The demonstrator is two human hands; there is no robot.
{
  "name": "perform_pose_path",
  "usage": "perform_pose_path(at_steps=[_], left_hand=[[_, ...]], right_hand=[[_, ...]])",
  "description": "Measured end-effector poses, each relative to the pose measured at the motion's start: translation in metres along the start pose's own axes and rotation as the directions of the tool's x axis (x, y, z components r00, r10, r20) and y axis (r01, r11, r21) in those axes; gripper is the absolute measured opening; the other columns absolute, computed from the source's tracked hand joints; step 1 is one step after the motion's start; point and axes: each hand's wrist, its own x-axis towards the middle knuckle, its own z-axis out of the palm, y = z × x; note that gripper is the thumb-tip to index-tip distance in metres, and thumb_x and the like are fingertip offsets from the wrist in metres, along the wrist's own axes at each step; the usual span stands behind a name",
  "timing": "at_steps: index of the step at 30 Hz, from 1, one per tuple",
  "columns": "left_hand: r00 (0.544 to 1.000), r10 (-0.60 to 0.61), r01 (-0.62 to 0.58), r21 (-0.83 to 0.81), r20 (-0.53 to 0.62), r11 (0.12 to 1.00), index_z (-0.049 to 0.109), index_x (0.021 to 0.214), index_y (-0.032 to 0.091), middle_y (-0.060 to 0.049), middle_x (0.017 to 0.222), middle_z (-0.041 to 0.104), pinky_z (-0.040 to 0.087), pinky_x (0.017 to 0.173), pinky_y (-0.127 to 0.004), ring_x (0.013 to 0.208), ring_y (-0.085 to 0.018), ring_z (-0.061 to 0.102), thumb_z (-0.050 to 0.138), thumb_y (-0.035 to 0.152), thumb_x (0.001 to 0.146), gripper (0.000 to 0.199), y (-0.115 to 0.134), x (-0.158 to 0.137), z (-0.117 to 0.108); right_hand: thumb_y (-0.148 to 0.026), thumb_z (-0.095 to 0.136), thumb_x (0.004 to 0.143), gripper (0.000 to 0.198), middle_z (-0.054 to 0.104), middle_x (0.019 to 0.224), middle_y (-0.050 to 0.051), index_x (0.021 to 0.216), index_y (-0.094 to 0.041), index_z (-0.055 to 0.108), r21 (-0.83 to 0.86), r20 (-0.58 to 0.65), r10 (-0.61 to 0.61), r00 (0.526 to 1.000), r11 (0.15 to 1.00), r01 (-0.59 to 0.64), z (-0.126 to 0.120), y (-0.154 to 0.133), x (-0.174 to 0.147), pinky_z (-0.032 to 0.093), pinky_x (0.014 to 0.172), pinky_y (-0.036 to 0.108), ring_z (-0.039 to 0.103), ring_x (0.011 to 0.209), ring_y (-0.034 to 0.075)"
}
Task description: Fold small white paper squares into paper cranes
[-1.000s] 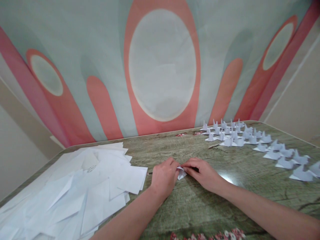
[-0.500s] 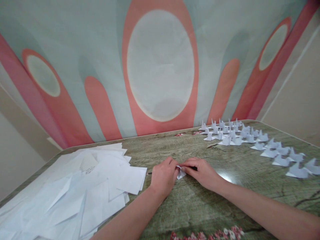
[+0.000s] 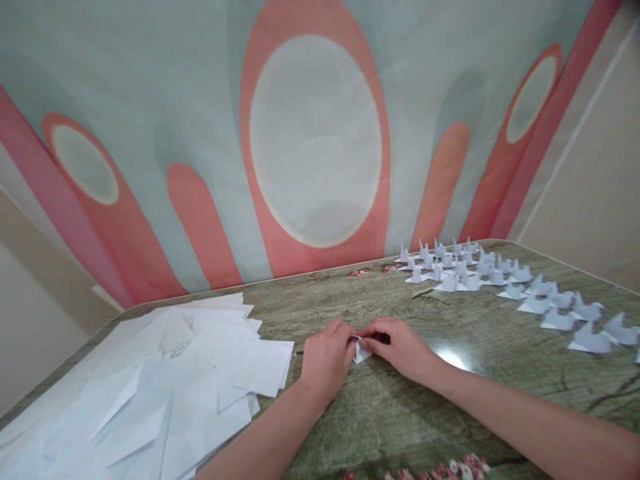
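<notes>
A small folded piece of white paper [image 3: 362,352] is pinched between my two hands, just above the wood-patterned table [image 3: 400,413]. My left hand [image 3: 329,353] grips it from the left, its fingertips partly hidden behind the hand. From the right, the thumb and forefinger of my right hand [image 3: 395,343] close on the paper's upper edge. Much of the paper is covered by my fingers, so its full shape cannot be made out. To the right, several white folded paper birds [image 3: 533,303] stand in rough rows.
A broad, loose pile of white paper sheets [image 3: 200,387] spreads over the table's left side. Behind the table hangs a backdrop [image 3: 315,147] with coral and grey-green shapes. Flower prints [image 3: 467,467] decorate the near edge, and a light reflection shows right of my hands.
My right thumb and fingers have drawn in slightly closer to my left hand over the folded paper. The whole view has shifted a little.
</notes>
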Motion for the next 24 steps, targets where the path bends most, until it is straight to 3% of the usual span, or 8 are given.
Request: perform_pose_path(at_steps=[5, 11, 16, 24], left_hand=[[0.998, -0.019, 0.006, -0.219, -0.058, 0.976, 0.065, 0.089, 0.025, 0.003, 0.077, 0.064, 0.040, 0.063, -0.022, 0.069, -0.013, 0.057, 0.051, 0.021, 0.081, 0.017, -0.008, 0.000, 0.002], [0.995, -0.104, 0.097, -0.417, 0.006, 0.904, 0.067, 0.094, 0.022, 0.003, 0.072, 0.066, 0.040, 0.058, -0.021, 0.061, -0.012, 0.056, 0.049, 0.025, 0.079, 0.024, -0.013, -0.002, 0.002], [0.992, -0.127, 0.114, -0.466, 0.003, 0.877, 0.069, 0.090, 0.020, 0.001, 0.069, 0.066, 0.040, 0.056, -0.021, 0.061, -0.013, 0.057, 0.049, 0.047, 0.081, 0.034, -0.010, -0.001, 0.002], [0.987, -0.161, 0.147, -0.492, 0.014, 0.858, 0.070, 0.091, 0.019, 0.001, 0.064, 0.065, 0.040, 0.055, -0.021, 0.056, -0.012, 0.055, 0.052, 0.042, 0.079, 0.031, -0.011, 0.001, 0.005]], right_hand=[[-0.025, 0.061, 0.077, 0.011, 0.068, 0.076, 0.001, 0.081, -0.021, 0.070, 0.003, -0.016, 0.014, 1.000, 1.000, -0.014, 0.001, 0.000, 0.000, 0.041, 0.070, 0.028, 0.058, 0.073, 0.017], [-0.025, 0.061, 0.077, 0.010, 0.067, 0.074, 0.001, 0.079, -0.021, 0.069, 0.011, -0.016, 0.010, 1.000, 1.000, -0.010, 0.001, -0.001, 0.000, 0.041, 0.067, 0.027, 0.058, 0.071, 0.016], [-0.022, 0.059, 0.076, 0.010, 0.067, 0.074, 0.001, 0.077, -0.020, 0.069, -0.002, -0.020, 0.017, 1.000, 1.000, -0.017, -0.001, -0.003, -0.001, 0.041, 0.066, 0.027, 0.058, 0.070, 0.016], [-0.022, 0.060, 0.075, 0.011, 0.067, 0.074, 0.001, 0.079, -0.020, 0.070, 0.010, -0.005, 0.021, 1.000, 1.000, -0.021, -0.001, -0.004, -0.001, 0.041, 0.067, 0.027, 0.058, 0.071, 0.016]])
